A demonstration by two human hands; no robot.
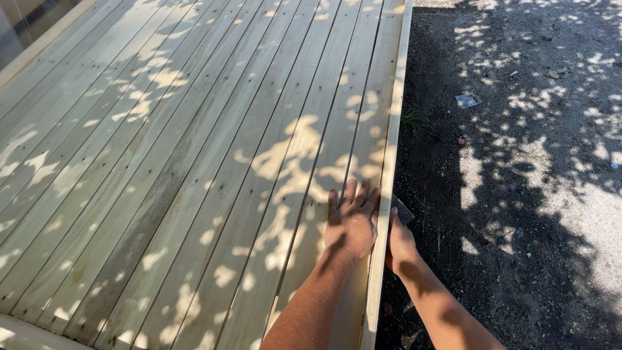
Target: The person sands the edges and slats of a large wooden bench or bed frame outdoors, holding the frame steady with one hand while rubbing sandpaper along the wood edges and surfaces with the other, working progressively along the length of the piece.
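Nearest to me, both my forearms reach forward over the right edge of a pale wooden deck. My left hand lies open and flat, fingers together, pressing down on the outermost plank just inside the edge. My right hand sits just beside it, over the outer face of the thin edge board, curled around a small dark flat block, probably a sanding block; only its corner shows. To work this edge well, I judge the flat hand should keep bracing while the block stays flush against the board and follows its length. Beyond my hands, dappled shade crosses the planks. Farther right lie dark soil, a grass tuft and a scrap of litter.
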